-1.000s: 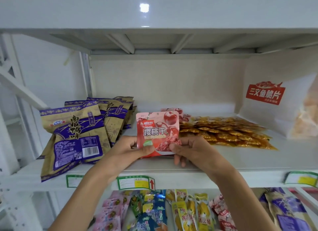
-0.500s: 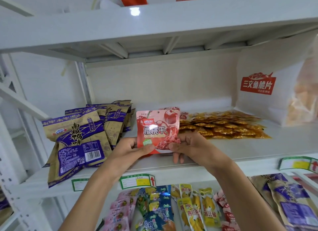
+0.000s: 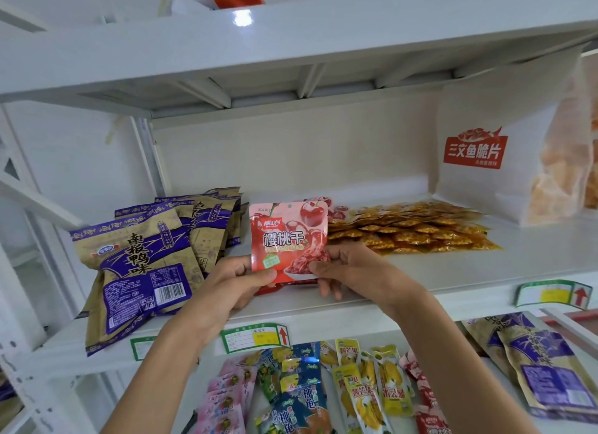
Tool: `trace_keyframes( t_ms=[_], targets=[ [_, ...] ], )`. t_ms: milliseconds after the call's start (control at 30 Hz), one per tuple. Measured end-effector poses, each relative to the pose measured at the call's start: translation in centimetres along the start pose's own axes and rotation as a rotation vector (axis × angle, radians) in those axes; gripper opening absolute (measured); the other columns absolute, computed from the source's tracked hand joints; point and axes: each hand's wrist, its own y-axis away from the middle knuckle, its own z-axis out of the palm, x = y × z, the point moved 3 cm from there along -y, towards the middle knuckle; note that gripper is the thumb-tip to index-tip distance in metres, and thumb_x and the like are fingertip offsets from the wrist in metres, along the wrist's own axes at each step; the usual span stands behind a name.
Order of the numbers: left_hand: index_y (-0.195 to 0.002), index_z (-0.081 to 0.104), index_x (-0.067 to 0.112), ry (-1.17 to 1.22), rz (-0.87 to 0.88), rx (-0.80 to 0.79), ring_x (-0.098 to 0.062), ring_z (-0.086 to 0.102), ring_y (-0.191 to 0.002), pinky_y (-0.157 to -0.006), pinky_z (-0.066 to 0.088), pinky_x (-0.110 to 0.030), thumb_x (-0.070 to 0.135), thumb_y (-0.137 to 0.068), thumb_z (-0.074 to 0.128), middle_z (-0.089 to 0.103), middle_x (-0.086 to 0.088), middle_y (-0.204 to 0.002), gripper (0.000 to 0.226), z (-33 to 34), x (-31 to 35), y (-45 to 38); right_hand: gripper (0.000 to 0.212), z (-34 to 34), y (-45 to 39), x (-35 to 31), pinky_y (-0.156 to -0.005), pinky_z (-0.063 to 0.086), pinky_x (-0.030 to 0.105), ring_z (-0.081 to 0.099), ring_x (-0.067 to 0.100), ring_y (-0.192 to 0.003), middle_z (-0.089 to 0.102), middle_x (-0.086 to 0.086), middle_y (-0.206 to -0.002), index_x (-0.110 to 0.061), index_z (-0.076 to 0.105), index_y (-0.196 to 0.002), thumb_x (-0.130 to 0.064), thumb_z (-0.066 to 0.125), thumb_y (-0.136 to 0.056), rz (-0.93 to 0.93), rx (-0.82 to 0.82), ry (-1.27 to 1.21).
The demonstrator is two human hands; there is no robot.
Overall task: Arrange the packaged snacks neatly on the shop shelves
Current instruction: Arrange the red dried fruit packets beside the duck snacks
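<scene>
Step in hand: standing one red cherry pouch (image 3: 289, 239) upright on the middle shelf (image 3: 485, 268), face out.
Left hand (image 3: 234, 283): thumb and fingers clamped on the pouch's lower left corner.
Right hand (image 3: 351, 268): pinching the lower right corner.
Pouch location: between the purple-and-gold duck packs (image 3: 139, 265) and the flat heap of orange sachets (image 3: 411, 228); more red pouches seem to lie behind it, though mostly hidden.
Next move, judged: seat the base flat on the shelf, square it with the front edge, then release both hands without tipping it.
Risk: light pouch may topple.
</scene>
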Motion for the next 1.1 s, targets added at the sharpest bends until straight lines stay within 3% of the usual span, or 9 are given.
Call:
trace_keyframes(
  t_ms=[67, 200, 300, 400, 500, 633, 833, 967, 1100],
  targets=[
    [-0.099, 0.079, 0.015, 0.017, -0.007, -0.012, -0.025, 0.013, -0.055, -0.048, 0.014, -0.029, 0.055, -0.064, 0.092, 0.029, -0.003, -0.057, 0.055, -0.1, -0.1, -0.1, 0.024, 0.1, 0.0, 0.0, -0.064, 0.049, 0.021, 0.055, 0.013, -0.059, 0.072, 0.011, -0.079, -0.002, 0.072, -0.103, -0.025, 0.067, -0.103, 0.009, -0.006, -0.008],
    [-0.079, 0.074, 0.012, 0.011, -0.042, -0.006, -0.018, 0.018, -0.052, -0.045, 0.021, -0.020, 0.042, -0.072, 0.089, 0.033, -0.003, -0.054, 0.034, -0.1, -0.2, -0.2, 0.036, 0.1, 0.2, 0.0, -0.055, 0.042, 0.017, 0.048, 0.013, -0.054, 0.068, 0.008, -0.072, 0.006, 0.069, -0.110, -0.029, 0.067, -0.102, 0.017, 0.009, -0.008],
    [-0.089, 0.072, 0.005, -0.021, -0.022, -0.004, -0.017, 0.020, -0.052, -0.046, 0.035, -0.010, 0.031, -0.083, 0.078, 0.033, -0.003, -0.053, 0.027, 0.4, 0.1, 0.2, 0.026, -0.2, 0.6, -0.3, -0.048, 0.035, 0.009, 0.042, 0.002, -0.045, 0.058, 0.000, -0.060, -0.001, 0.070, -0.102, -0.026, 0.063, -0.105, 0.007, 0.044, -0.016],
    [-0.100, 0.072, 0.002, 0.009, -0.040, 0.009, -0.012, 0.028, -0.046, -0.056, 0.050, -0.008, 0.022, -0.090, 0.069, 0.046, 0.004, -0.049, 0.023, 0.9, 0.4, 0.4, 0.025, -0.6, 0.7, -0.2, -0.048, 0.033, 0.009, 0.038, 0.004, -0.046, 0.052, -0.005, -0.055, 0.000, 0.072, -0.109, -0.023, 0.065, -0.103, -0.012, 0.078, -0.074],
    [-0.106, 0.076, 0.007, 0.005, -0.028, -0.007, -0.007, 0.034, -0.045, -0.048, 0.041, -0.009, 0.022, -0.095, 0.067, 0.054, 0.010, -0.052, 0.021, 1.1, 0.4, 0.5, 0.030, -0.8, 0.8, -0.1, -0.051, 0.031, 0.014, 0.035, 0.008, -0.048, 0.048, 0.000, -0.057, 0.003, 0.073, -0.112, -0.024, 0.069, -0.101, -0.030, 0.093, -0.066],
    [-0.105, 0.079, 0.012, -0.057, 0.013, 0.014, -0.005, 0.071, -0.074, -0.066, 0.050, -0.010, 0.017, -0.092, 0.070, 0.080, 0.003, -0.084, 0.017, 1.3, 0.6, 0.5, 0.027, -0.9, 0.7, 0.1, -0.047, 0.031, 0.013, 0.036, 0.004, -0.044, 0.052, -0.008, -0.054, 0.010, 0.071, -0.112, -0.014, 0.067, -0.101, -0.067, 0.085, -0.095],
    [-0.111, 0.071, 0.001, -0.007, -0.023, 0.019, 0.005, 0.054, -0.043, -0.046, 0.039, -0.005, 0.006, -0.095, 0.068, 0.066, 0.014, -0.057, 0.016, 1.6, 0.6, 0.3, 0.027, -0.9, 0.5, 0.3, -0.047, 0.031, 0.014, 0.036, 0.007, -0.046, 0.050, 0.004, -0.060, 0.011, 0.069, -0.107, -0.016, 0.068, -0.101, -0.087, 0.089, -0.097],
    [-0.109, 0.080, 0.019, 0.008, -0.014, 0.014, -0.009, 0.030, -0.046, -0.045, 0.022, -0.017, 0.047, -0.073, 0.088, 0.058, 0.008, -0.059, 0.046, 0.9, 0.1, -0.1, 0.027, -0.9, 0.4, 0.4, -0.048, 0.031, 0.014, 0.035, 0.008, -0.048, 0.046, 0.016, -0.072, 0.010, 0.068, -0.105, -0.016, 0.067, -0.102, -0.105, 0.090, -0.098],
    [-0.114, 0.079, 0.025, 0.079, 0.013, 0.008, -0.013, 0.022, -0.050, -0.051, 0.014, -0.030, 0.051, -0.070, 0.085, 0.039, 0.004, -0.056, 0.051, 0.8, 0.2, -0.1, 0.029, -1.1, 0.4, 0.6, -0.049, 0.032, 0.012, 0.037, 0.006, -0.047, 0.046, 0.010, -0.064, 0.011, 0.069, -0.108, -0.017, 0.066, -0.103, -0.092, 0.109, -0.101]
  ],
)
